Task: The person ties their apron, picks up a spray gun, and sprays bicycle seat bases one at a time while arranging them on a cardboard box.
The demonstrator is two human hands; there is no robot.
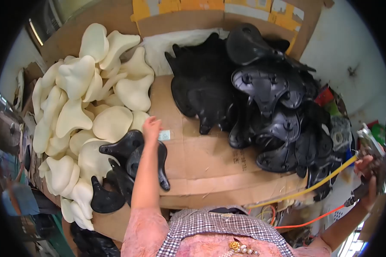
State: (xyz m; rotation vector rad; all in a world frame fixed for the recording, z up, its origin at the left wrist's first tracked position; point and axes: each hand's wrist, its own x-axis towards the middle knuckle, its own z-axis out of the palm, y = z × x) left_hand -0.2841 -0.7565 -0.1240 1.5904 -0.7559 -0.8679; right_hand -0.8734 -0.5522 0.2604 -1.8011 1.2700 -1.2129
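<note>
Nearest: checked apron (214,229), pink sleeve (146,229). Off at the right edge, the right hand (364,165) has its fingers wrapped round a dark hand tool (373,165); tool type too blurred to name. Orange hose (313,219) runs up toward it, and a yellow hose (313,185) crosses over to near the fingers. By the left forearm, a small group of black saddle-shaped pieces (122,145), loose, some overlapping, lying against the edge of the cream heap. Left hand (151,128) just beyond them, fingers part curled, at the border of the cream pieces and next to a small pale card (164,135); whether it has hold of anything, cannot tell. Cardboard sheet (188,171) beneath, a bare strip between the heaps. Left side: tall heap of cream saddle-shaped pads (111,123), all bare where visible. Right side: large heap of black shells (261,83), several with ribbed undersides up; beside it a darker black stack (206,94), detail lost. Progress, as judged: both heaps plentiful, no cream pad seen joined to a black shell; the few black pieces by the forearm may be handled ones, finished or not unclear. Farthest: white sheeting (158,51), taped cardboard (176,21), pale wall (347,47)
</note>
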